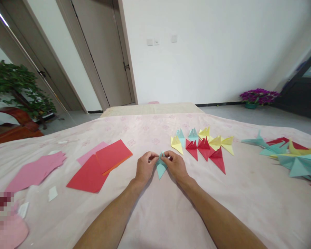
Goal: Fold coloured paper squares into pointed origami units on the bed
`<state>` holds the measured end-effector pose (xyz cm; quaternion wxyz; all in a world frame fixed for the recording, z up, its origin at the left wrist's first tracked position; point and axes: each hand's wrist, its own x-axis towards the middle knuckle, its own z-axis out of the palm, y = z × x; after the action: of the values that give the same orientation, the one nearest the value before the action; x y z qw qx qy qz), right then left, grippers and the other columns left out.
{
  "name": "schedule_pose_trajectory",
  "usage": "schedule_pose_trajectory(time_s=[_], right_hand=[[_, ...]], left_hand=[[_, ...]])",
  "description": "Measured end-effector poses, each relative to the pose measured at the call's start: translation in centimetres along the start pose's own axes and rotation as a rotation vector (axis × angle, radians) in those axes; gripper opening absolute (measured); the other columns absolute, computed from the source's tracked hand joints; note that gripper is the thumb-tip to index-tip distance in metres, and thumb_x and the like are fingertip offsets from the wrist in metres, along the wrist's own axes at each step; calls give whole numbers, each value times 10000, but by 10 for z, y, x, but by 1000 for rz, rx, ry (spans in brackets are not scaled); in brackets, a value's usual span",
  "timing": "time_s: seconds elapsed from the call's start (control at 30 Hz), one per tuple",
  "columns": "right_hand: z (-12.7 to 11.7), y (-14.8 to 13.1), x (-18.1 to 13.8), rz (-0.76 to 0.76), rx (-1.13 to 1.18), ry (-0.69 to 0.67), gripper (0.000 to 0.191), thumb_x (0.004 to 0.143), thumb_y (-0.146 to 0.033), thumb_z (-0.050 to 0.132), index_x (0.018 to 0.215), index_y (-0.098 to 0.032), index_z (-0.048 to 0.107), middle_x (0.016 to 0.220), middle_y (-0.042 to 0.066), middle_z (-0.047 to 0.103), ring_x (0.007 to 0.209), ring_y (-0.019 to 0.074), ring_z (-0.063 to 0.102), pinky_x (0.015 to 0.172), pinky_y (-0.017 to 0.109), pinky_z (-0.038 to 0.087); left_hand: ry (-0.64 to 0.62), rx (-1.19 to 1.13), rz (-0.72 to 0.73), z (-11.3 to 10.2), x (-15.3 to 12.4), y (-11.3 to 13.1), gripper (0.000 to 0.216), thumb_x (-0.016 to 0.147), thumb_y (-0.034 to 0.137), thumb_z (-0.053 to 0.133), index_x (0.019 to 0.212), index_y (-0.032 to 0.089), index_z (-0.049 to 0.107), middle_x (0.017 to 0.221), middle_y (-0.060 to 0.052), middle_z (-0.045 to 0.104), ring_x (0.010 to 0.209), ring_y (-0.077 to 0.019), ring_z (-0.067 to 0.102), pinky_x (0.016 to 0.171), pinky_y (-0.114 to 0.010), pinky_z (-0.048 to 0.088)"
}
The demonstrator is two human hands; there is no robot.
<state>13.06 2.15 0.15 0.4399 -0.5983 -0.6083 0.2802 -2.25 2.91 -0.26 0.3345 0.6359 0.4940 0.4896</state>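
My left hand [145,166] and my right hand [175,165] meet over a small teal folded paper piece [160,167] lying on the pink bedsheet [155,214]. Both hands pinch its upper edge with closed fingers, one from each side. Its pointed tip shows below, between the two hands. Just right of my right hand lies a cluster of several folded paper pieces [204,145] in yellow, red and teal.
Flat red paper sheets [100,166] and pink paper sheets [35,171] lie to the left, with small white scraps [52,193] nearby. More folded teal, red and yellow shapes [292,155] lie at the far right. A potted plant [15,84] and doors stand behind.
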Motion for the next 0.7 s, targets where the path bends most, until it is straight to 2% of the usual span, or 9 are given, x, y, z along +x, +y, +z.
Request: schedule_pose_trajectory(time_s=[0.2,0.37,0.5,0.6,0.7], right_hand=[[0,3,0,-13,39,-3,173,803,-361,594,808,-231,708,695,-24,670,594,146,561,586,254,408],[0,3,2,-13,145,49,231,786,-360,589,920,-211,704,835,15,712,623,148,562,620,272,454],[-8,6,4,-7,213,38,305,778,-350,588,1013,-189,695,908,40,718,628,145,554,614,277,469],[-17,13,5,-44,66,-7,396,739,-277,621,1125,-203,672,1012,45,725,744,169,603,720,306,492],[-24,20,6,-121,-116,-57,536,706,-217,647,1241,-213,619,1070,46,728,970,225,620,870,347,471]], left_hand=[[-1,-6,7,0,1,0,77,795,248,654,785,189,701,773,-9,719,710,-155,637,681,-259,474],[-3,-18,15,1,1,-2,79,800,237,643,790,190,705,770,-10,721,708,-155,642,683,-259,479],[-29,39,28,-2,1,-4,96,822,261,637,844,210,715,821,-23,732,746,-177,658,705,-283,490],[-102,206,118,-7,1,-2,246,770,301,724,1012,255,725,1022,-53,740,967,-248,662,870,-367,480],[-287,379,244,-11,4,1,550,705,389,793,1230,305,652,1271,-74,663,1286,-335,504,1083,-489,327]])
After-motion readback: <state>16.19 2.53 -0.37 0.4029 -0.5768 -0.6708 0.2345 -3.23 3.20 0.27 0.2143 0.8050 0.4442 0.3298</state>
